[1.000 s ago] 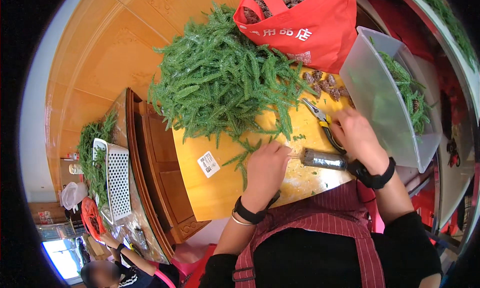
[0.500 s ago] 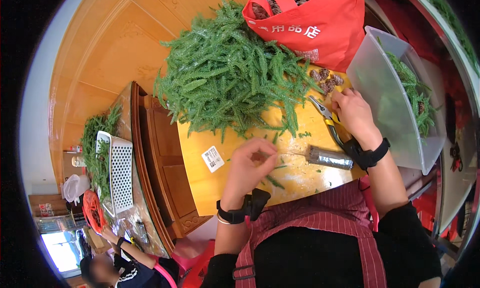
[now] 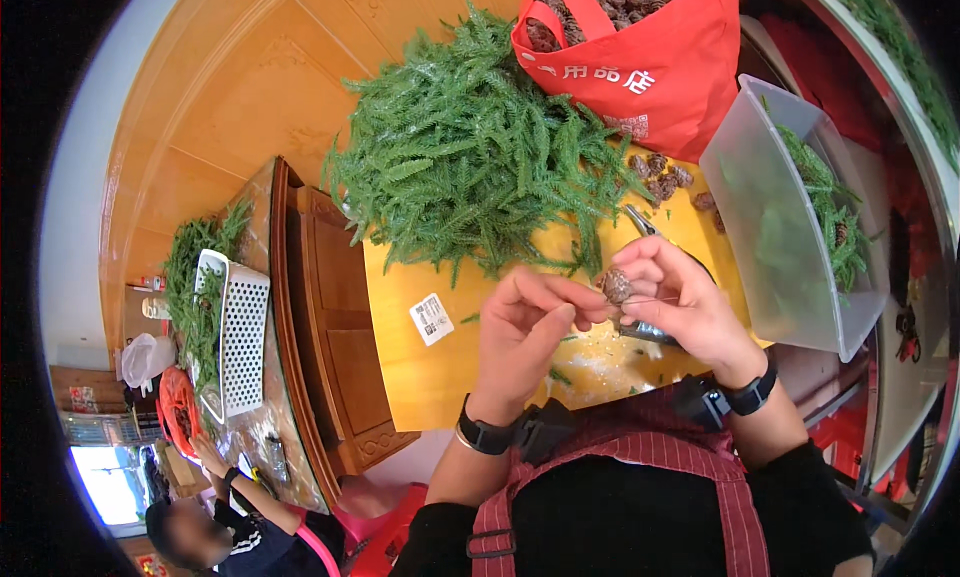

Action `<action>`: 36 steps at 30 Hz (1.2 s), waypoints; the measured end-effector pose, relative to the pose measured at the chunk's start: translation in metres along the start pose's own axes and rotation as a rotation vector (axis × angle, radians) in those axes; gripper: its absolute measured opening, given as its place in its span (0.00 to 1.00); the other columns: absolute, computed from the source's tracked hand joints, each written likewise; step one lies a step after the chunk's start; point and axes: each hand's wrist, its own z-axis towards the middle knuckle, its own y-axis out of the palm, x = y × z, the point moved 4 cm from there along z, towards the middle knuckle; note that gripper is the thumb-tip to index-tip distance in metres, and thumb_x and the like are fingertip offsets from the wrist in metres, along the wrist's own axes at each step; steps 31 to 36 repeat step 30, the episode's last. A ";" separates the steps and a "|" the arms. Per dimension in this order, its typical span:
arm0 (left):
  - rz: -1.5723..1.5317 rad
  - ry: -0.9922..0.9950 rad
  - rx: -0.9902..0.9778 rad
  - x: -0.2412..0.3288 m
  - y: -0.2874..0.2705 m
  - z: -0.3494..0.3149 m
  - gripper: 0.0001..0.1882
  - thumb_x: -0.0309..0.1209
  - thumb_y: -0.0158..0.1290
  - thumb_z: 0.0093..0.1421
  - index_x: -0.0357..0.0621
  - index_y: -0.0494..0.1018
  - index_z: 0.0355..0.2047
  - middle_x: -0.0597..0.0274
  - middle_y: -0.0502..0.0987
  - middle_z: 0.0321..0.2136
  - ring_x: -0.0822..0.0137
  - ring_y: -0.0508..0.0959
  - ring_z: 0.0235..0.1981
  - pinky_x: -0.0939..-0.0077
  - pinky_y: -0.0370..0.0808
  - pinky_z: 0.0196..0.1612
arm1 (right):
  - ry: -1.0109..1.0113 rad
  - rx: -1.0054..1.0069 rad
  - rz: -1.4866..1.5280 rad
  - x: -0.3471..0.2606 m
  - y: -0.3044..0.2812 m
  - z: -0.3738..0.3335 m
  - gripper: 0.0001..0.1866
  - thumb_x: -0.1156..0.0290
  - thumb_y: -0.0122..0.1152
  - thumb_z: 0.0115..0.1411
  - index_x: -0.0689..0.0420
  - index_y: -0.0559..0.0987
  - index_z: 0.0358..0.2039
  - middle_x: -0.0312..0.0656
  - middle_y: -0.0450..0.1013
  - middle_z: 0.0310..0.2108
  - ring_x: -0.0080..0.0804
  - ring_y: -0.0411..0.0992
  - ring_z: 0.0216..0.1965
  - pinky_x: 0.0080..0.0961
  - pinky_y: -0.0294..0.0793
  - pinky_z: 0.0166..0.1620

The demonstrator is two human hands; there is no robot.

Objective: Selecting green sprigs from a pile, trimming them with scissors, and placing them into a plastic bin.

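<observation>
Between the thumb and fingers of my right hand (image 3: 685, 302) is a small brown pine cone (image 3: 614, 285). My left hand (image 3: 528, 327) meets it from the left, its thumb and fingertips pinched together beside the cone. Whatever those fingertips hold is too small to make out. Behind my right hand lie pliers (image 3: 638, 220), mostly covered, with only the jaws showing well. A dark bundle with a shiny wrap (image 3: 648, 333) rests under my hands, partly hidden. Beyond them, a big heap of green artificial fir sprigs (image 3: 480, 157) covers the far part of the yellow table (image 3: 400, 377).
Loose pine cones (image 3: 662, 180) lie beside the heap. A red bag (image 3: 640, 77) full of cones stands behind, and a translucent bin (image 3: 770, 227) with sprigs stands at right. At far left, another person (image 3: 250, 517) works by a white basket (image 3: 242, 337) and a red one (image 3: 178, 407).
My right hand has come back from the loose cones with one pine cone, meeting my left hand over the table. A thin wire-like strand showed at my left fingertips before.
</observation>
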 end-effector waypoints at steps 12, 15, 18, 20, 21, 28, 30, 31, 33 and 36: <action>0.139 0.140 0.031 -0.005 0.000 -0.002 0.06 0.15 0.48 0.53 0.40 0.65 0.27 0.57 0.71 0.34 0.73 0.72 0.35 0.81 0.69 0.38 | 0.005 -0.059 0.134 0.008 0.006 -0.002 0.19 0.72 0.58 0.54 0.58 0.64 0.45 0.39 0.69 0.37 0.27 0.71 0.38 0.19 0.71 0.39; 0.150 0.179 0.027 -0.006 -0.002 -0.002 0.06 0.15 0.48 0.53 0.40 0.65 0.27 0.57 0.71 0.34 0.73 0.72 0.35 0.81 0.69 0.38 | 0.005 -0.048 0.155 0.008 0.007 -0.002 0.19 0.73 0.58 0.54 0.58 0.64 0.44 0.39 0.69 0.37 0.27 0.71 0.38 0.19 0.71 0.39; 0.352 0.279 0.027 -0.001 0.001 -0.003 0.06 0.16 0.47 0.54 0.40 0.63 0.27 0.56 0.70 0.32 0.71 0.71 0.34 0.80 0.70 0.36 | -0.043 -0.048 0.114 0.010 0.009 -0.002 0.18 0.76 0.57 0.54 0.58 0.64 0.44 0.38 0.69 0.37 0.26 0.70 0.39 0.19 0.71 0.39; 0.386 0.295 0.044 -0.002 0.001 -0.003 0.06 0.16 0.47 0.54 0.40 0.63 0.27 0.54 0.71 0.33 0.71 0.72 0.35 0.80 0.71 0.35 | -0.151 0.014 -0.009 0.009 0.008 -0.003 0.17 0.81 0.52 0.55 0.60 0.64 0.45 0.39 0.67 0.41 0.26 0.68 0.43 0.21 0.67 0.47; 0.420 0.310 0.060 -0.003 0.001 -0.002 0.06 0.17 0.47 0.55 0.39 0.63 0.28 0.53 0.71 0.34 0.70 0.72 0.36 0.80 0.73 0.35 | -0.152 0.015 -0.009 0.010 0.008 -0.003 0.17 0.81 0.52 0.55 0.60 0.64 0.45 0.39 0.67 0.41 0.26 0.68 0.43 0.21 0.67 0.47; 0.253 0.198 0.058 -0.006 0.007 -0.002 0.06 0.19 0.47 0.56 0.40 0.61 0.30 0.45 0.70 0.41 0.69 0.73 0.33 0.79 0.74 0.34 | -0.228 0.114 0.116 0.014 0.008 -0.004 0.10 0.73 0.53 0.57 0.60 0.69 0.40 0.42 0.66 0.40 0.28 0.69 0.41 0.23 0.73 0.40; 0.177 0.202 0.061 -0.010 0.006 -0.001 0.06 0.20 0.47 0.57 0.41 0.61 0.31 0.45 0.71 0.41 0.68 0.74 0.34 0.77 0.75 0.34 | -0.233 0.150 0.119 0.018 0.005 -0.004 0.12 0.69 0.54 0.57 0.59 0.69 0.41 0.43 0.66 0.41 0.30 0.69 0.42 0.23 0.73 0.42; 0.177 0.202 0.061 -0.010 0.006 -0.001 0.06 0.20 0.47 0.57 0.41 0.61 0.31 0.45 0.71 0.41 0.68 0.74 0.34 0.77 0.75 0.34 | -0.233 0.150 0.119 0.018 0.005 -0.004 0.12 0.69 0.54 0.57 0.59 0.69 0.41 0.43 0.66 0.41 0.30 0.69 0.42 0.23 0.73 0.42; 0.177 0.202 0.061 -0.010 0.006 -0.001 0.06 0.20 0.47 0.57 0.41 0.61 0.31 0.45 0.71 0.41 0.68 0.74 0.34 0.77 0.75 0.34 | -0.233 0.150 0.119 0.018 0.005 -0.004 0.12 0.69 0.54 0.57 0.59 0.69 0.41 0.43 0.66 0.41 0.30 0.69 0.42 0.23 0.73 0.42; 0.177 0.202 0.061 -0.010 0.006 -0.001 0.06 0.20 0.47 0.57 0.41 0.61 0.31 0.45 0.71 0.41 0.68 0.74 0.34 0.77 0.75 0.34 | -0.233 0.150 0.119 0.018 0.005 -0.004 0.12 0.69 0.54 0.57 0.59 0.69 0.41 0.43 0.66 0.41 0.30 0.69 0.42 0.23 0.73 0.42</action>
